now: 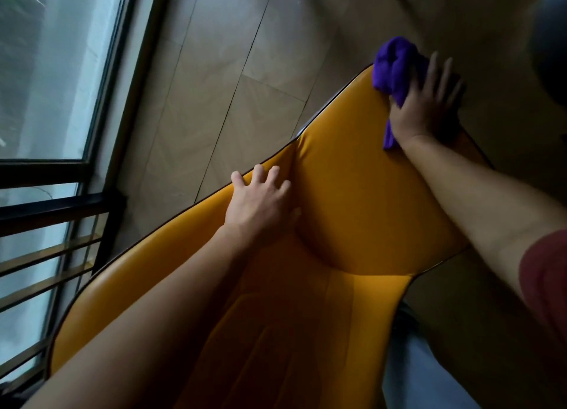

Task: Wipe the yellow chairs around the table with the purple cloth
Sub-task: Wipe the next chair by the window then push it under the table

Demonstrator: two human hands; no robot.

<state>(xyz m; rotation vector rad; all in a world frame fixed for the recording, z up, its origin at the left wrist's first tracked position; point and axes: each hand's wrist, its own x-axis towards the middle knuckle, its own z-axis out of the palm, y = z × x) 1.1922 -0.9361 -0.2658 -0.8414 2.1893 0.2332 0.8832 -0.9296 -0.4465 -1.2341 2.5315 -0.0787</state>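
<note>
A yellow padded chair (pixel 352 194) with dark piping fills the middle of the view, tilted across the frame. My right hand (pixel 426 101) presses the bunched purple cloth (pixel 395 68) against the chair's far upper corner, fingers spread over the cloth. The cloth's tail hangs out below my wrist. My left hand (pixel 260 197) rests on the chair's left edge near the crease between seat and back, fingers loosely spread over the rim and thumb on the padding.
A tall window with a dark frame (pixel 129 80) and a railing with gold bars (pixel 46 255) runs along the left. Beige floor tiles (pixel 230 86) lie beyond the chair. A dark rounded object (pixel 549 46) sits at the upper right.
</note>
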